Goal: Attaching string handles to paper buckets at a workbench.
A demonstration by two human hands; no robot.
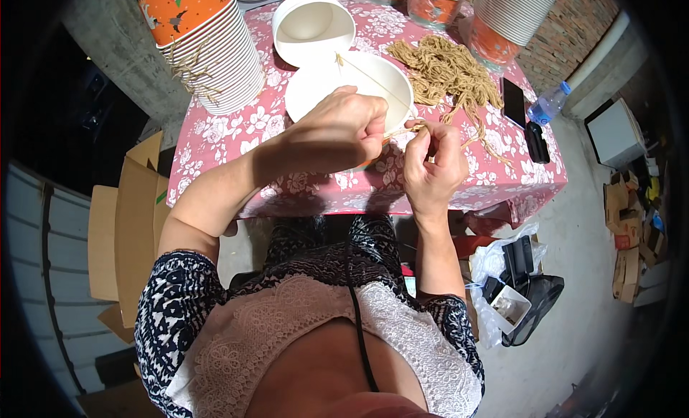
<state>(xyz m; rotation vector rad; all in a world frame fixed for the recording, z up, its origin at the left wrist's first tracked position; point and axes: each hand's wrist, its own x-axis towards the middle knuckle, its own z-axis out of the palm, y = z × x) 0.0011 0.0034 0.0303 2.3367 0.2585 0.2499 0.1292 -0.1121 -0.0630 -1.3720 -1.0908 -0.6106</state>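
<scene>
2 hands (344, 127) (433, 163) pinch 1 cord (373, 80) over 2 bowls (316, 87) (312, 26).

Our left hand (343, 128) covers the near rim of the white paper bowl (337, 84), so we cannot see how its fingers close on the thin twine (373, 80). Beside the bowl, the fingertips of our right hand (433, 163) curl inward, hiding their grip. Beyond the bowl, the cup stacks (208, 48) run off the top edge. Right of the bowl, the floor clutter (635, 224) is too blurred to identify.
</scene>
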